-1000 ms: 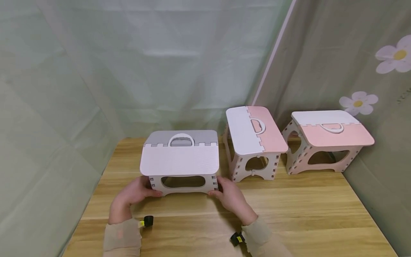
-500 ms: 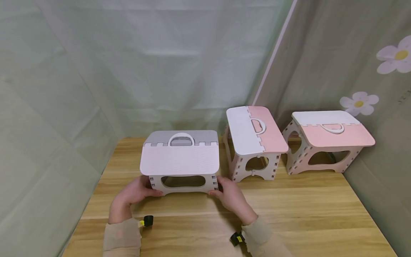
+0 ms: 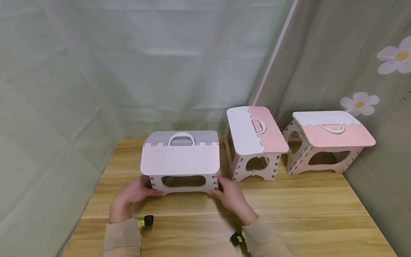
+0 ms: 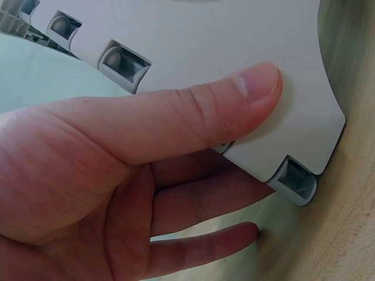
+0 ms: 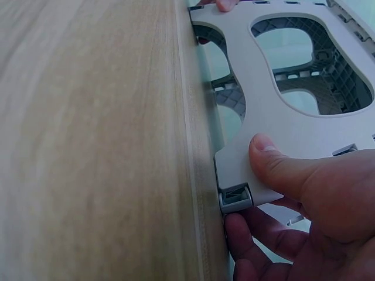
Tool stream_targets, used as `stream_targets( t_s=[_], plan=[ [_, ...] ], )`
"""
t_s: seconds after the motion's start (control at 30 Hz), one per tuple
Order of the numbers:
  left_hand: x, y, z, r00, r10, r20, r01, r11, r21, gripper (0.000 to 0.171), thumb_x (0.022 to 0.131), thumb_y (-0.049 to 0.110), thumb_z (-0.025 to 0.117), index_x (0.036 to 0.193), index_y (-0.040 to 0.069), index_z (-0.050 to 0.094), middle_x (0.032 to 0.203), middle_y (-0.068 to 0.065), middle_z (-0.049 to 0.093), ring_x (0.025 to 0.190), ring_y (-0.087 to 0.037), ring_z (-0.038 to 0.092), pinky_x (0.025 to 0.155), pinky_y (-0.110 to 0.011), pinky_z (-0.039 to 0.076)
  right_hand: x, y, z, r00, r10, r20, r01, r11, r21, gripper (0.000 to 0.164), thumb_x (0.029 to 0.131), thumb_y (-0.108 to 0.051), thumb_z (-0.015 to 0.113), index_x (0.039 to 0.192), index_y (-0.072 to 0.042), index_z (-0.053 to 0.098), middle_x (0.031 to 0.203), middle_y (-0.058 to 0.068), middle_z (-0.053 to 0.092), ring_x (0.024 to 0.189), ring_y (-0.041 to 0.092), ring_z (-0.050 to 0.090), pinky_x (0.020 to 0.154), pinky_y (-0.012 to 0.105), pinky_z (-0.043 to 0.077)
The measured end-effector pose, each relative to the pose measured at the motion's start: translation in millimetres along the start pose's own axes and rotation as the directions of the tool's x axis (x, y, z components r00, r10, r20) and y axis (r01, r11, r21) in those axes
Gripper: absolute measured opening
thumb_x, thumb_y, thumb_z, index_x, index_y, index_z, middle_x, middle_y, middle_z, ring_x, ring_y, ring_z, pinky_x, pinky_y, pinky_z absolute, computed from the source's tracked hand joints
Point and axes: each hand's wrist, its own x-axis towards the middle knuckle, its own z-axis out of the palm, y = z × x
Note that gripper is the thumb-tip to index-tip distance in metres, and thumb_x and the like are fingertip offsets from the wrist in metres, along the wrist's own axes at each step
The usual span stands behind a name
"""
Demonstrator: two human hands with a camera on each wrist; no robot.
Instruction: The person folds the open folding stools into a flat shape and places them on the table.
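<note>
A folding stool with a grey and white top stands upright on the wooden table, its white handle loop lying on the grey half. My left hand grips its near left leg, the thumb across the white front panel and the fingers behind the leg, as the left wrist view shows. At the near right leg my right hand holds on the same way. In the right wrist view the thumb presses the panel low down, beside the oval cut-out, with the fingers curled behind the foot.
Close to the right stands a pink and white folding stool, turned end-on. Another pink and white folding stool stands farther right by the curtain. Pale curtains rise behind the wooden table.
</note>
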Motion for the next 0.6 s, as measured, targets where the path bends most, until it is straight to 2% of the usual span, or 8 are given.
stream_targets(
  t_s=[0.3,0.6],
  plan=[
    [0.8,-1.4,0.4,1.0,-0.003,0.004,0.003,1.0,-0.012,0.062,0.088,0.016,0.09,0.137,-0.007,0.06,0.128,-0.015,0.069,0.11,-0.026,0.064,0.092,-0.032,0.053,0.1,-0.9,-0.8,1.0,-0.005,0.001,0.005,1.0,-0.009,0.035,0.095,-0.033,0.081,0.121,-0.013,0.067,0.108,0.005,0.072,0.105,0.031,0.069,0.09,0.05,0.054],
    [0.6,-2.3,1.0,1.0,0.0,0.003,0.0,1.0,-0.01,0.058,0.088,0.016,0.091,0.133,-0.007,0.062,0.124,-0.014,0.071,0.108,-0.025,0.065,0.09,-0.03,0.053,-0.5,-1.4,-0.1,1.0,0.007,0.007,-0.007,1.0,-0.013,0.04,0.097,-0.033,0.08,0.127,-0.01,0.067,0.112,0.009,0.072,0.108,0.034,0.069,0.093,0.052,0.055]
  ],
)
